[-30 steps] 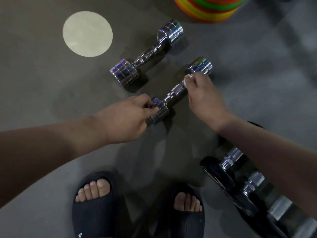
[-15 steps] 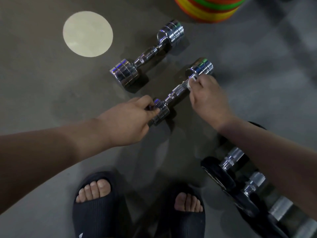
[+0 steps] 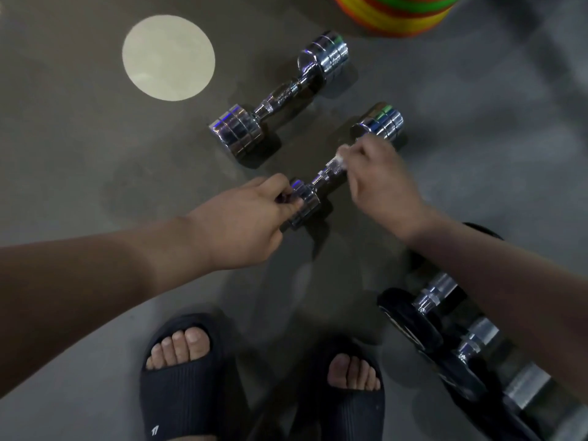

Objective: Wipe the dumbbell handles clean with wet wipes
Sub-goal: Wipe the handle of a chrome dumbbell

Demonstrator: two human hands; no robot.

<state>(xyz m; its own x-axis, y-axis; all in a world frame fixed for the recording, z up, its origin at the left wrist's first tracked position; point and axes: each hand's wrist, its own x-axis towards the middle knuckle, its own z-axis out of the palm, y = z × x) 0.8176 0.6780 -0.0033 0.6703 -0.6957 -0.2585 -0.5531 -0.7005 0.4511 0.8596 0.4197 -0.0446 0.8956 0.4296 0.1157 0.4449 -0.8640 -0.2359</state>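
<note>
Dumbbell [image 3: 321, 179] lies slantwise on the floor [image 3: 79, 170], mid-frame. The left hand [image 3: 241, 224] grips its near head; the right hand [image 3: 381, 186] pinches a white wipe [image 3: 339, 160] against the handle by the far head, the wipe mostly hidden under the fingers. A second dumbbell [image 3: 280, 97] lies parallel, apart. Open floor spreads left. Black weights [image 3: 445, 329] at lower right run off the edge, partly under the right forearm.
</note>
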